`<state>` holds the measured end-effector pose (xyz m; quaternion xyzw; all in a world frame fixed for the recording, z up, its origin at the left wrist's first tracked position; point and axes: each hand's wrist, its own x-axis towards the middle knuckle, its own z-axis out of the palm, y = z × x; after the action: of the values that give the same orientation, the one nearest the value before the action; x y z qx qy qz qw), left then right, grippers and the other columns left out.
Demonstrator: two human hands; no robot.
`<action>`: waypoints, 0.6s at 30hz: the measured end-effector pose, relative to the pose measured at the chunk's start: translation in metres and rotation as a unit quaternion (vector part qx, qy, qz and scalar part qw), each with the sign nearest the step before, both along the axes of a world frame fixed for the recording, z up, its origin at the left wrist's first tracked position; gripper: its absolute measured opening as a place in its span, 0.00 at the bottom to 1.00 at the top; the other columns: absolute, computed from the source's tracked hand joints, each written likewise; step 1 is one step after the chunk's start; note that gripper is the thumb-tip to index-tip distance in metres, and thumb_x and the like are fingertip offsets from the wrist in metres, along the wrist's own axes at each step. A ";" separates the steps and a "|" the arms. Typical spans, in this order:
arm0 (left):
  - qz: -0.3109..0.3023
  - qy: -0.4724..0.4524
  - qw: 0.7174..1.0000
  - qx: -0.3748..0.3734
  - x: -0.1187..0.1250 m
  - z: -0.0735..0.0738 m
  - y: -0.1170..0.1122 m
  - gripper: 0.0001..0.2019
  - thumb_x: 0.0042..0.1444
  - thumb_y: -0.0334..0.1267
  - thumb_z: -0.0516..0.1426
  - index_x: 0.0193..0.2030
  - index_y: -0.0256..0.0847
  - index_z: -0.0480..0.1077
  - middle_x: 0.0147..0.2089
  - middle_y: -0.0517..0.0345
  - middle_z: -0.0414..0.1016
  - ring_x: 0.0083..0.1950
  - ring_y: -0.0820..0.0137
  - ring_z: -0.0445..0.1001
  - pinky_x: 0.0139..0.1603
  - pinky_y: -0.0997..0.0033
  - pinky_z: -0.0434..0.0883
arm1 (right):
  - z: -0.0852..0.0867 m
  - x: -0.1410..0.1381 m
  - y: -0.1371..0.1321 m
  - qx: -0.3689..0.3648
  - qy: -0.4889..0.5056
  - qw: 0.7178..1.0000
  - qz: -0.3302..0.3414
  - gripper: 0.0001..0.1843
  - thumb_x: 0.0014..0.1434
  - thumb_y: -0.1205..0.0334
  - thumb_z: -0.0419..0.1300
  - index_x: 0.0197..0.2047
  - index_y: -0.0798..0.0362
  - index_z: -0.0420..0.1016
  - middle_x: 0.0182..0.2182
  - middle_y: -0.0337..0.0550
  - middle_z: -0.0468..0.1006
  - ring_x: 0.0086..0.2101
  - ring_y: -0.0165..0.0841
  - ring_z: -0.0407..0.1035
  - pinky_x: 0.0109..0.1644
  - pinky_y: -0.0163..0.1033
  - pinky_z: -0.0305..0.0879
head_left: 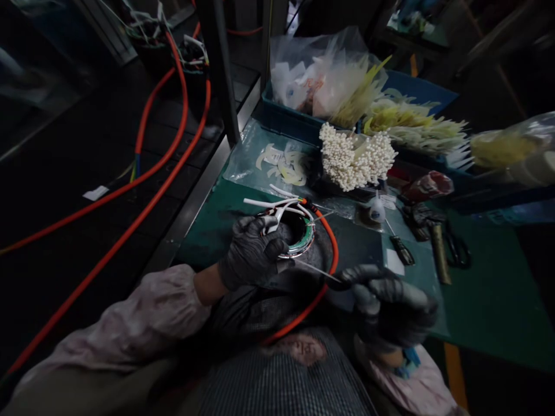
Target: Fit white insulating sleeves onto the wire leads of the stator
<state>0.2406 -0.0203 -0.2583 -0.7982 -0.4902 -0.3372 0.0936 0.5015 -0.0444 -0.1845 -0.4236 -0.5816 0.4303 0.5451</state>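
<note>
A ring-shaped part that looks like a motor stator (pixel 309 238), with a green inner rim and dark centre, sits on the bench. White sleeved wires (pixel 271 203) and a thick orange cable (pixel 333 245) come off its top. My left hand (pixel 254 251), in a dark grey glove, is closed on the ring's near left side, its fingers by the white sleeves. A thin pale cord (pixel 318 270) stretches from near the left thumb to my right hand (pixel 392 303). The gloved right hand pinches the cord's far end; its fingertips are dark and partly blurred.
Behind stand a bundle of white-tipped sticks (pixel 355 156), a blue bin (pixel 290 118) with plastic bags, and yellowish strips (pixel 411 124). To the right lie a small bottle (pixel 376 209), a screwdriver (pixel 402 249) and scissors (pixel 458 248). Orange cables (pixel 173 176) cross the floor at left.
</note>
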 end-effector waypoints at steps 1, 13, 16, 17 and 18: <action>0.008 0.000 1.000 -0.007 0.001 0.002 -0.001 0.13 0.59 0.54 0.68 0.42 0.49 0.79 0.52 0.56 0.83 0.59 0.54 0.76 0.64 0.52 0.60 | -0.001 0.005 -0.009 -0.035 0.007 0.999 0.021 0.06 0.68 0.62 0.73 0.40 0.41 0.83 0.36 0.37 0.89 0.27 0.33 0.82 0.26 0.34 0.75; -0.012 -0.028 0.999 0.009 0.000 0.018 -0.001 0.07 0.61 0.44 0.68 0.45 0.51 0.79 0.48 0.64 0.89 0.57 0.53 0.79 0.61 0.49 0.64 | -0.043 -0.028 0.046 0.181 -0.284 0.933 0.127 0.16 0.76 0.47 0.63 0.59 0.44 0.83 0.44 0.47 0.89 0.40 0.42 0.85 0.48 0.47 0.85; -0.031 -0.036 0.999 -0.010 -0.004 0.015 0.001 0.07 0.59 0.41 0.67 0.45 0.54 0.80 0.47 0.64 0.89 0.58 0.51 0.78 0.60 0.46 0.65 | -0.043 -0.043 0.063 0.185 -0.343 0.917 0.088 0.16 0.77 0.48 0.61 0.57 0.47 0.83 0.41 0.47 0.89 0.38 0.41 0.84 0.43 0.43 0.82; -0.036 -0.034 0.999 -0.010 -0.005 0.014 0.002 0.07 0.59 0.41 0.67 0.44 0.54 0.80 0.46 0.63 0.89 0.58 0.50 0.78 0.58 0.46 0.66 | -0.043 -0.047 0.065 0.182 -0.354 0.913 0.091 0.14 0.78 0.50 0.59 0.55 0.47 0.84 0.39 0.46 0.89 0.37 0.40 0.83 0.42 0.41 0.81; -0.038 -0.032 0.999 -0.008 -0.006 0.014 0.003 0.06 0.59 0.41 0.67 0.44 0.54 0.81 0.46 0.61 0.89 0.58 0.50 0.78 0.57 0.46 0.67 | -0.043 -0.051 0.067 0.176 -0.356 0.912 0.103 0.14 0.78 0.52 0.58 0.52 0.47 0.84 0.38 0.46 0.89 0.37 0.39 0.83 0.43 0.41 0.81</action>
<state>0.2346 -0.0178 -0.2446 -0.8059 -0.4648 -0.3618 0.0592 0.4505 0.0230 -0.2274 -0.3835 -0.8437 0.1957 0.3206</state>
